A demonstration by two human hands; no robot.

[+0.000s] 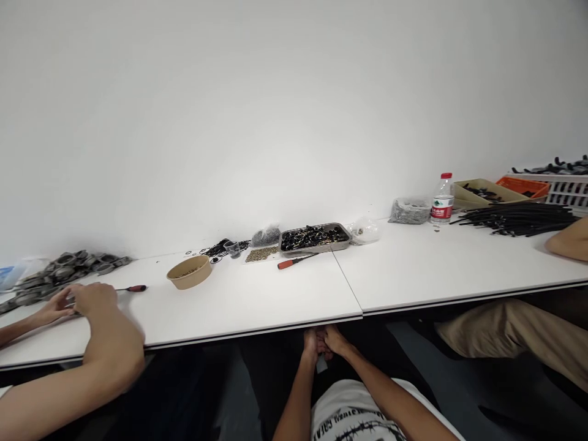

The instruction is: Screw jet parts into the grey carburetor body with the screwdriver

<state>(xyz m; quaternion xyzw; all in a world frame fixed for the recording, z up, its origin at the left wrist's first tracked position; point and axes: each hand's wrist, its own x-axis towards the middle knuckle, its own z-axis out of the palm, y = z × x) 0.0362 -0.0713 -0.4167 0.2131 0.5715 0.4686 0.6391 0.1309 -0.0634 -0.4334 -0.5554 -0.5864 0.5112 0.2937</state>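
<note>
My left hand [311, 345] and my right hand [335, 342] are pressed together just below the front edge of the white table [257, 303], over my lap. Their fingers close on a small grey part [321, 365], which shows just beneath them; its shape is too small to tell. The nearest things on the table are a red-handled screwdriver [294, 262] and a metal tray [283, 247] full of black parts, both beyond my hands.
A brown paper bowl [189, 271], loose black rings [220, 248] and small brass parts [261, 253] lie left of the tray. A co-worker's hands [89, 301] work at the left by grey rings [59, 272]. At the right are a water bottle [441, 199], black tubes [519, 218], boxes and another person's arm [568, 242].
</note>
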